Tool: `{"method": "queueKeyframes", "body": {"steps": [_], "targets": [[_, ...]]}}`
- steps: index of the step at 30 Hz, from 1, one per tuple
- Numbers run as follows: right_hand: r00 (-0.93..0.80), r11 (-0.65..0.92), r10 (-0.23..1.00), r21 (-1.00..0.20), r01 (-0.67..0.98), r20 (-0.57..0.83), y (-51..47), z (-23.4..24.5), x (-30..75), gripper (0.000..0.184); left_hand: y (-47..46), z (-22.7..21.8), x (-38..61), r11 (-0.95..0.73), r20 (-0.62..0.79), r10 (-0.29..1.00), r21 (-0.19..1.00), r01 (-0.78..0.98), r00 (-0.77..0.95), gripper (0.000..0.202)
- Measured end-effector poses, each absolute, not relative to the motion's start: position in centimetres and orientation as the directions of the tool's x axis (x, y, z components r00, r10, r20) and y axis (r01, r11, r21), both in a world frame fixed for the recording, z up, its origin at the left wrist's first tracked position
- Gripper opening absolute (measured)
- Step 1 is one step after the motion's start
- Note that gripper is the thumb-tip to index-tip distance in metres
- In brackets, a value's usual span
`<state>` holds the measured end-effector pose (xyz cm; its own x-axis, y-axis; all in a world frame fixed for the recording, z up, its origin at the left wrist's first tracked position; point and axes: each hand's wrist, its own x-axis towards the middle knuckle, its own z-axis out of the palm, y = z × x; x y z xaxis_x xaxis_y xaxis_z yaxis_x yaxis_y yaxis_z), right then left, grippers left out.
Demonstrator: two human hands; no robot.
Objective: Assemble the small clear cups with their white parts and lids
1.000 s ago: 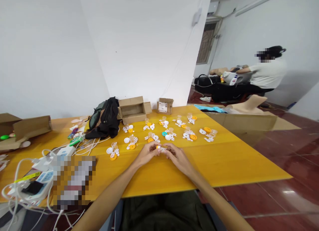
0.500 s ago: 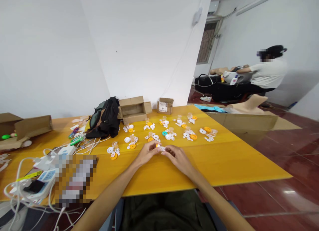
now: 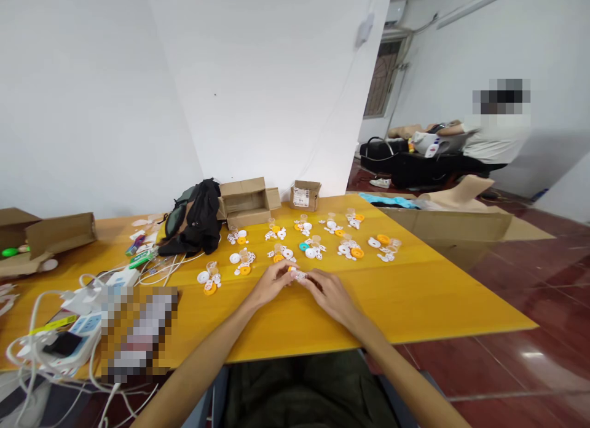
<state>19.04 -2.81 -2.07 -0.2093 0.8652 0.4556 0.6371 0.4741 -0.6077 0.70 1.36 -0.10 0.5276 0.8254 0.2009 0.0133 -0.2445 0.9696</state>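
My left hand (image 3: 275, 283) and my right hand (image 3: 326, 289) meet over the near part of the table. Between their fingertips is a small clear container (image 3: 301, 275) with dark-dotted white pieces in it and an orange and white end. Both hands are closed on it, the left fingers at the orange end and the right ones at the clear end. Beyond them lie several sets of parts: clear cups (image 3: 316, 240), white discs (image 3: 310, 253), orange rings (image 3: 357, 253), small dotted white pieces and one teal ring (image 3: 304, 246).
An opened cardboard box (image 3: 246, 217), a smaller box (image 3: 305, 197) and a black bag (image 3: 205, 216) stand along the wall. Power strips (image 3: 87, 332) with tangled white cables and a blurred-out flat object (image 3: 142, 332) lie at left. A seated person (image 3: 493, 139) is at far right.
My fingers have shifted slightly around the small clear container, covering a little more of its orange end. The parts on the table stay where they were.
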Motion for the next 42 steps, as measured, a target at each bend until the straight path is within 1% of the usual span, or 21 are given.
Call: {"method": "queueKeyframes", "body": {"steps": [4, 8, 14, 19, 21, 23, 26, 29, 33, 36, 39, 42], "targets": [[-0.2, 0.425, 0.899, -0.668, 0.611, 0.389, -2.59, -1.75, 19.14, 0.042, 1.47, -0.37, 0.5, -0.295, 0.241, 0.818, 0.955, 0.022, 0.522, 0.044], [-0.18, 0.404, 0.911, -0.719, 0.566, 0.37, -2.53, -1.45, 19.16, 0.046, 1.45, -0.37, 0.44, -0.308, 0.257, 0.813, 0.951, 0.012, 0.522, 0.039], [-0.158, 0.387, 0.92, -0.762, 0.52, 0.36, -2.66, -1.25, 19.06, 0.042, 1.36, -0.25, 0.63, -0.206, 0.209, 0.83, 0.976, -0.064, 0.517, 0.052], [-0.165, 0.394, 0.918, -0.774, 0.495, 0.361, -2.66, -1.27, 19.05, 0.04, 1.67, -0.61, 0.73, -0.147, 0.123, 0.844, 0.989, 0.004, 0.523, 0.051], [-0.165, 0.395, 0.917, -0.774, 0.494, 0.363, -2.61, -1.3, 19.09, 0.04, 1.72, -0.68, 0.72, -0.175, 0.144, 0.836, 0.985, 0.008, 0.529, 0.049], [-0.158, 0.396, 0.916, -0.769, 0.502, 0.368, -2.54, -1.37, 19.14, 0.042, 1.66, -0.62, 0.7, -0.218, 0.196, 0.832, 0.976, -0.017, 0.519, 0.047], [-0.148, 0.389, 0.918, -0.762, 0.518, 0.368, -2.44, -1.51, 19.16, 0.044, 1.48, -0.41, 0.69, -0.255, 0.239, 0.831, 0.966, -0.039, 0.502, 0.049], [-0.147, 0.387, 0.918, -0.758, 0.524, 0.367, -2.42, -1.6, 19.12, 0.042, 1.43, -0.34, 0.72, -0.218, 0.217, 0.852, 0.974, -0.054, 0.476, 0.052], [-0.162, 0.393, 0.917, -0.763, 0.514, 0.364, -2.45, -1.58, 19.07, 0.041, 1.59, -0.59, 0.75, -0.157, 0.135, 0.857, 0.988, 0.002, 0.497, 0.048], [-0.159, 0.391, 0.918, -0.769, 0.505, 0.362, -2.48, -1.5, 19.05, 0.041, 1.61, -0.68, 0.71, -0.192, 0.172, 0.847, 0.981, -0.013, 0.502, 0.046], [-0.15, 0.392, 0.918, -0.773, 0.499, 0.368, -2.51, -1.41, 19.02, 0.041, 1.5, -0.56, 0.7, -0.227, 0.22, 0.839, 0.973, -0.048, 0.498, 0.049], [-0.154, 0.391, 0.918, -0.77, 0.505, 0.365, -2.55, -1.35, 18.99, 0.039, 1.45, -0.44, 0.76, -0.186, 0.19, 0.854, 0.981, -0.056, 0.484, 0.05]]}}
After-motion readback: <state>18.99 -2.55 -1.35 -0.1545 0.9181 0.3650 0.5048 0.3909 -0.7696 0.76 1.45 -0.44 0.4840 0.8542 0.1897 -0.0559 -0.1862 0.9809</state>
